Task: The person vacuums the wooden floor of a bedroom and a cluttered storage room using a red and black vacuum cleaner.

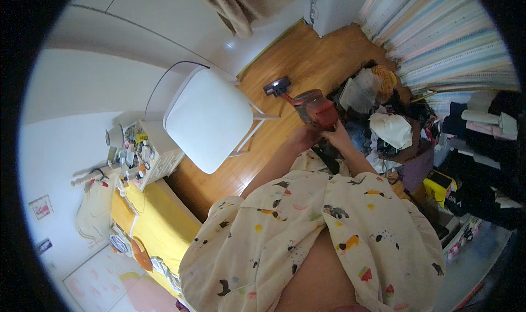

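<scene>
A red and dark cordless stick vacuum cleaner [322, 113] is in front of me, its body nearest my hands. Beyond the body, its floor head [277, 86] rests on the wooden floor with a white light glowing on it. My left hand [304, 138] is closed against the near end of the body. From the other side my right hand [339, 139] grips the same end, close to the left. The handle itself is mostly hidden by my fingers.
A white chair [208, 120] stands to the left, its legs close to the floor head. Clothes and bags are heaped on the right, with a white cloth bag [390, 131] on top. A pale suitcase [339, 7] stands at the far wall. A yellow-covered bed [159, 216] lies at left.
</scene>
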Demonstrator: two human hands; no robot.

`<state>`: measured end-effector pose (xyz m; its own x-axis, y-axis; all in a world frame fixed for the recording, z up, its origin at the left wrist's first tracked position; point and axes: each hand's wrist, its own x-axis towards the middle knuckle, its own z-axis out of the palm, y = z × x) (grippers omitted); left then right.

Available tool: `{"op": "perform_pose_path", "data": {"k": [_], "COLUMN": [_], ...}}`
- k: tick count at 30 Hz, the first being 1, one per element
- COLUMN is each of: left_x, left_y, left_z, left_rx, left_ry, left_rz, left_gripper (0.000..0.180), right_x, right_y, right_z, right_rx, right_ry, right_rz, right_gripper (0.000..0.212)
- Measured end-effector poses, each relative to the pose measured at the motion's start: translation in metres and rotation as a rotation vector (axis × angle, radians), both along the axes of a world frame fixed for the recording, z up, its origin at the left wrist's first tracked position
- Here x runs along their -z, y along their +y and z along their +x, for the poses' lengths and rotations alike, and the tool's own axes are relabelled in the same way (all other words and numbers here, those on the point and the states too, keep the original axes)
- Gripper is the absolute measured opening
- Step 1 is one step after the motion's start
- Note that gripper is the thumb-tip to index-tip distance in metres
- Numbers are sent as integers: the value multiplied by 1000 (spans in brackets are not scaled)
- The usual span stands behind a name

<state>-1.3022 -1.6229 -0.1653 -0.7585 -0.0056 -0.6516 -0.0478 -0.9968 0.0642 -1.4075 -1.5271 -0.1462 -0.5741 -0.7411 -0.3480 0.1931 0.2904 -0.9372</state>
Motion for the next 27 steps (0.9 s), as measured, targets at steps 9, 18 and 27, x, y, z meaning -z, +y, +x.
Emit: {"op": "perform_pose_path", "data": {"k": [9, 18, 27], "left_x": [-12, 1, 0], "left_y": [-15, -33, -69], "left_z": [-21, -74, -129], "left_rx": [246, 232, 340], "left_ry": [23, -221, -399], "left_rz": [-306, -481, -714], "left_gripper": [33, 32, 40], "right_x": [-34, -48, 22], "right_y": [-20, -49, -83], "right_z": [-15, -70, -92], "right_rx": [-108, -224, -160], "right_ry": [124, 64, -17], "right_rz": [356, 456, 260], "right_gripper": [59, 43, 70]}}
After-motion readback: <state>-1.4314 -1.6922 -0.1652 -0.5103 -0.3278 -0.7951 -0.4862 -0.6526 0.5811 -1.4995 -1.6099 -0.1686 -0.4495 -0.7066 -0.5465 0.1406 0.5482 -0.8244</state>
